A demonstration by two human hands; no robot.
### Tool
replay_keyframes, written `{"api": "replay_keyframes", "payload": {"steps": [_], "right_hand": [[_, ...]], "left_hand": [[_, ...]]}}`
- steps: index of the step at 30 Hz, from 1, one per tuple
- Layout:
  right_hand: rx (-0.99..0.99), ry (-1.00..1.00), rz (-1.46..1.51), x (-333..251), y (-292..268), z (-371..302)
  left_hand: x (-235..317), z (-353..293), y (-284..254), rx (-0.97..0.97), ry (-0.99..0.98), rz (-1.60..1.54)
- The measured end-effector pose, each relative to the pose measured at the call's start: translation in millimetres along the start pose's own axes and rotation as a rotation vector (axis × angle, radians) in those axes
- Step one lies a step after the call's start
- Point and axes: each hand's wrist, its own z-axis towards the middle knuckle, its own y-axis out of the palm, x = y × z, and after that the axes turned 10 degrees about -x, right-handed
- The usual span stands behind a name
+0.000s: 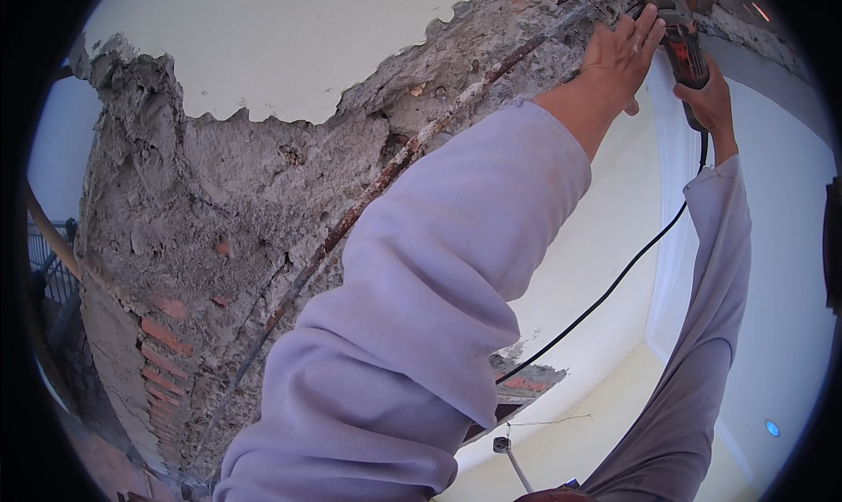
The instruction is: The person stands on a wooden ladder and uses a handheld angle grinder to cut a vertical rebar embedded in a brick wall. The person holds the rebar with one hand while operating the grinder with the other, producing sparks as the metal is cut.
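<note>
Upper right, grinder (684,56) held beside broken concrete (237,173), handle wrapped by right hand's (715,101) fingers; left hand (618,55) spread at its head, contact unclear. Rigid, likely heavy, vibrating; best gripped along body.

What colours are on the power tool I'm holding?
The power tool is red, black and grey, best seen in the head view.

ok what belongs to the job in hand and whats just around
In use:
grey-and-red power grinder, right hand gripping it, left hand right beside it
thin black cable from the grinder
likely the long rusty steel bar

Just around:
brown curved pole at left
thin pale pole at bottom
small round blue light
</note>
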Motion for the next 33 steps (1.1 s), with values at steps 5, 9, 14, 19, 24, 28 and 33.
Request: {"api": "replay_keyframes", "payload": {"steps": [5,9,14,19,24,28,33], "right_hand": [[-0.043,0.032,-0.010,0.0,0.1,-0.3],[0.008,0.001,-0.016,-0.4,1.1,-0.9],[-0.011,-0.011,-0.031,2.8,-1.2,-0.1],[-0.046,0.020,-0.040,11.4,0.4,3.3],[0.066,-0.061,-0.017,17.6,5.9,2.4],[-0.002,-0.004,-0.030,19.3,3.2,1.6],[-0.002,-0.016,-0.021,16.8,0.2,0.5]], "left_hand": [[-1.2,-0.3,3.6,0.034,0.003,-0.019],[0.2,2.6,4.6,0.019,-0.007,0.031],[0.8,-3.8,-4.1,0.014,-0.020,0.072],[-8.3,-12.2,-13.2,0.042,0.075,-0.058],[12.2,-3.1,-18.6,-0.049,-0.150,0.357],[-2.3,-10.3,-18.1,0.018,0.072,-0.052],[8.2,-5.6,-4.9,0.016,-0.114,0.277]]}}
